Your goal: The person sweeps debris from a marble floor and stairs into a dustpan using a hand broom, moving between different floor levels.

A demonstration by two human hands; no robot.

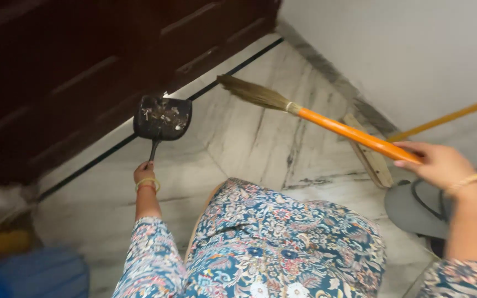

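Note:
My left hand (143, 172) grips the thin handle of a black dustpan (163, 117), which lies on the white marble floor (249, 143) with bits of dirt and debris in it. My right hand (436, 163) is wrapped around the orange handle of a grass broom (316, 118). The broom's straw head (252, 92) points toward the dark wooden door (84, 60), a little to the right of the dustpan and apart from it. Both wrists wear bangles, and my floral-print clothing fills the bottom of the view.
A white wall (415, 49) with a grey marble skirting runs along the right. A wooden stick (369, 155) lies on the floor by the wall, a yellow pole (448, 117) leans there, and a grey rounded object (412, 208) sits under my right arm. Blue and yellow shapes (23, 265) are at lower left.

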